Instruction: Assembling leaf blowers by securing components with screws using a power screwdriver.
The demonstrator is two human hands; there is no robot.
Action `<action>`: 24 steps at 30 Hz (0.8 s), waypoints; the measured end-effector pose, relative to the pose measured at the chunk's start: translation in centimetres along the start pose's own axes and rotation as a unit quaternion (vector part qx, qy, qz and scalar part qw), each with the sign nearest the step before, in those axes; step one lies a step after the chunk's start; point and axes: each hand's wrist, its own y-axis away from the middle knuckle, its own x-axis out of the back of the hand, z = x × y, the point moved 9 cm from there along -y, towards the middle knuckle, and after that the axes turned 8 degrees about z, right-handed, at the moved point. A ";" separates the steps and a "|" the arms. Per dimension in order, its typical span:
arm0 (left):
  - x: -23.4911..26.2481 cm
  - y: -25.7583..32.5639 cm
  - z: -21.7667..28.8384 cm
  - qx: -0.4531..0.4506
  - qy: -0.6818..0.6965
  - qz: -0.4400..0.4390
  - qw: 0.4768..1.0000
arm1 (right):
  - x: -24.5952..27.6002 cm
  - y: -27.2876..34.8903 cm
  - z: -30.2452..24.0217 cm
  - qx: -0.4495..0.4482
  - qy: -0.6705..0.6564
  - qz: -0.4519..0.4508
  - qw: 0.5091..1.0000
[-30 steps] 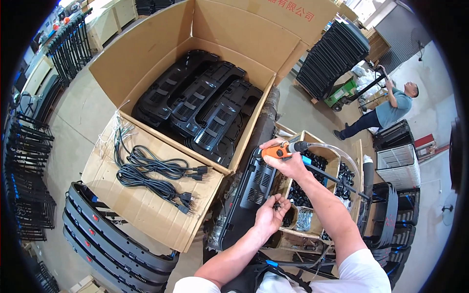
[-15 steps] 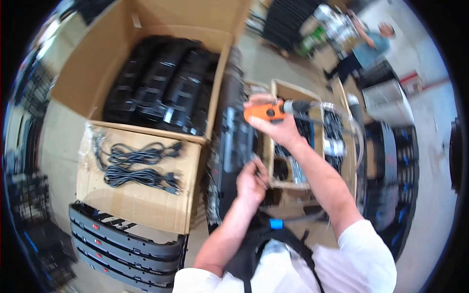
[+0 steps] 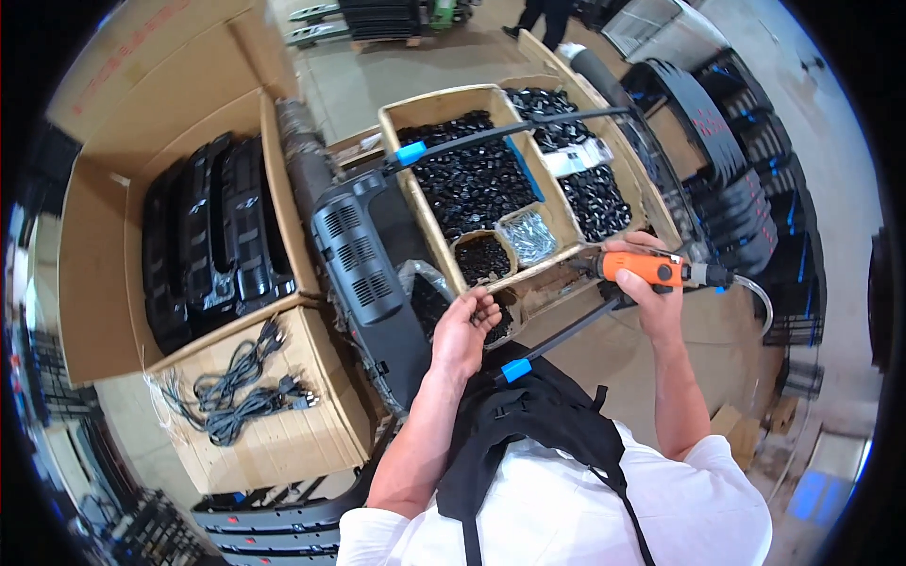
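Observation:
My right hand [image 3: 653, 294] is wrapped round an orange power screwdriver [image 3: 644, 271], with a clear hose running off its black end. My left hand [image 3: 460, 332] has its fingers curled together beside the near corner of a parts box [image 3: 442, 262]; what they hold, if anything, is too small to make out. Close by are a small tub of dark screws [image 3: 483, 260] and a tub of silvery screws [image 3: 528, 238]. Left of that hand lies a black plastic housing [image 3: 363, 255] with vent slots. Black bars with blue ends [image 3: 412, 154] reach over the box.
An open carton [image 3: 99, 274] of black plastic parts stands on the left. Coiled black power cords [image 3: 236, 391] rest on its flap. Below are stacked grey-black panels [image 3: 274, 517]. More black parts [image 3: 698, 123] are piled at right. Someone's legs [image 3: 545, 14] show at the far edge.
The screwdriver in my right hand has moved from above the black housing to the right of the parts box. My view has swung right; my left hand has drawn to the parts box's near corner.

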 end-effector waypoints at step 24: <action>-5.3 -9.7 -7.8 0.079 -0.635 -0.001 0.768 | 11.6 -9.8 13.1 -0.079 -0.110 -0.063 0.989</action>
